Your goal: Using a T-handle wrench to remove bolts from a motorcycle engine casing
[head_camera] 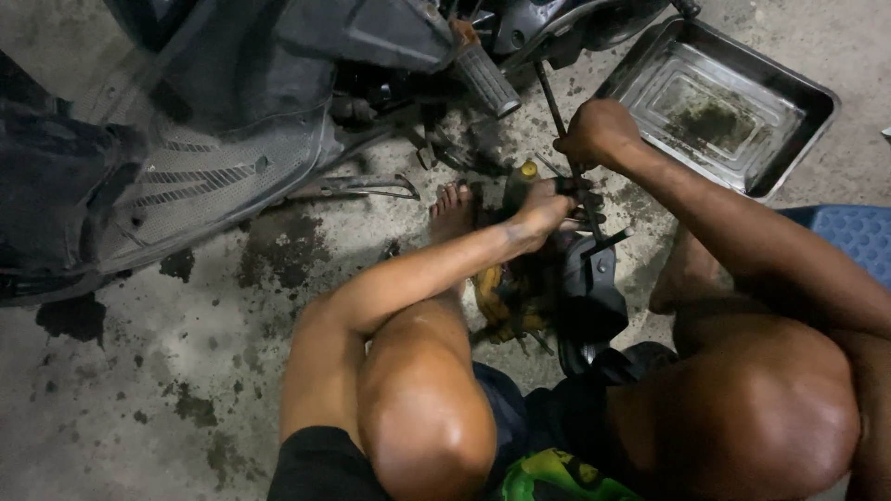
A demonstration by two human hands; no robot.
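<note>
Long metal rod tool (557, 111): dark, thin shaft, standing tilted on the concrete floor (139, 390) between my knees and the scooter. My right hand (599, 133) is clenched around its upper part, fist closed, knuckles up. The shaft runs on past my fist toward the scooter's underside; its lower end goes down into a dark, greasy part (580, 278) resting on the floor just in front of me. Whether the tip is seated in that part I cannot tell; the area is dark and blurred.

My left hand (543, 209) reaches across from the left with the arm stretched out, and its grip is closed on something at the top of the dark part, close beside the rod. What exactly the fingers hold is hidden. A small yellow cap (529, 171) shows just above this hand.

A yellowish object (501, 301) lies touching the dark part on its left side, partly under my forearm. My bare foot (453, 209) rests on the floor just left of the work.

The scooter's dark body panel (223, 139) fills the upper left; a ribbed footpeg (484, 79) sticks out near the rod. A steel tray (798, 88), stained inside, sits on the floor at upper right. A blue stool edge (849, 232) shows at right. Oil stains mark the floor.
</note>
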